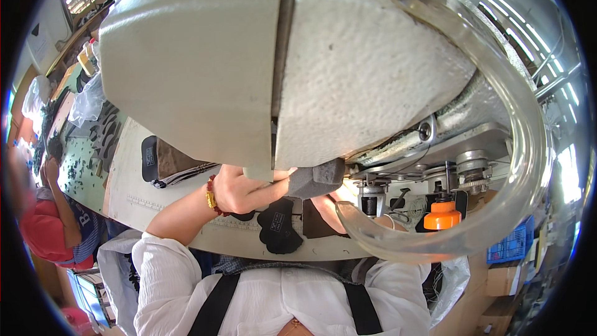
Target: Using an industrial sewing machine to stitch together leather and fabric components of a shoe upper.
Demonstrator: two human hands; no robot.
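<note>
My left hand (pixel 239 190), with a red and gold bracelet at its wrist, is closed on a grey fabric piece (pixel 314 177) under the sewing machine head (pixel 205 62). The fabric piece looks thick and curved, and its far side is hidden. My right hand (pixel 329 205) is just behind and below it, mostly covered by the machine and a clear curved tube (pixel 429 249); its fingers do not show. A black shaped pad (pixel 280 227) with a pale printed patch lies on the table by my left hand, beside a brown piece (pixel 316 221).
At the left of the worktable (pixel 140 190) lies a brown fabric stack (pixel 177 162) with a black pad (pixel 149 158). An orange bottle (pixel 443 216) is by the machine's right side. Beyond are a blue crate (pixel 513 242) and, at far left, another person (pixel 53 227).
</note>
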